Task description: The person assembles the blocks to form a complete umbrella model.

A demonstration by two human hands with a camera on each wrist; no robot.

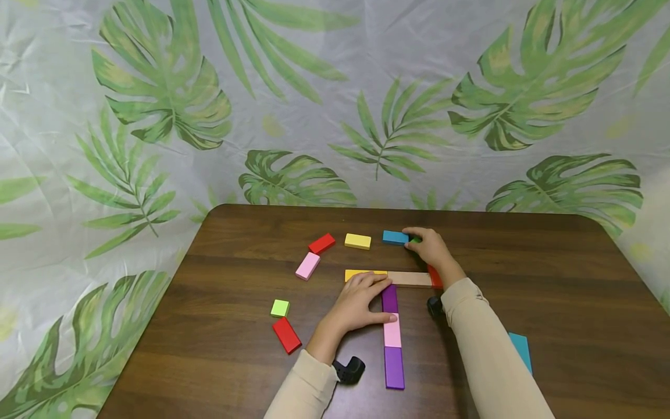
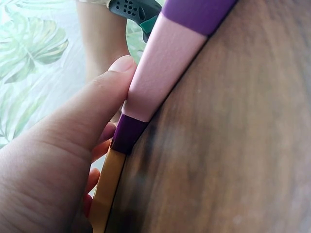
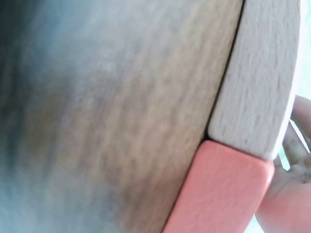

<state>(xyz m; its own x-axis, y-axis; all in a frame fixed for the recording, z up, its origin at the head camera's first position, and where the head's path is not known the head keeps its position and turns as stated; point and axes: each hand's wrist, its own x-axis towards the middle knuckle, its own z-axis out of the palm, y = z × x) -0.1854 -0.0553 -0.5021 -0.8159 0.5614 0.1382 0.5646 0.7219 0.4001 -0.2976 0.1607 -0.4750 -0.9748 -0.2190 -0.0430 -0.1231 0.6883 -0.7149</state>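
your right hand (image 1: 431, 249) pinches the green block (image 1: 416, 239) just right of the far blue block (image 1: 394, 237), seemingly placing it; your left hand (image 1: 357, 301), unclenched, touches the pink column block (image 1: 392, 335). next likely needs careful alignment, then release.

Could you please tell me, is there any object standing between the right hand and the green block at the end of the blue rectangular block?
Nothing visible does. The right hand has its fingers about the partly covered green block. The blue rectangular block lies to its left, not between them.
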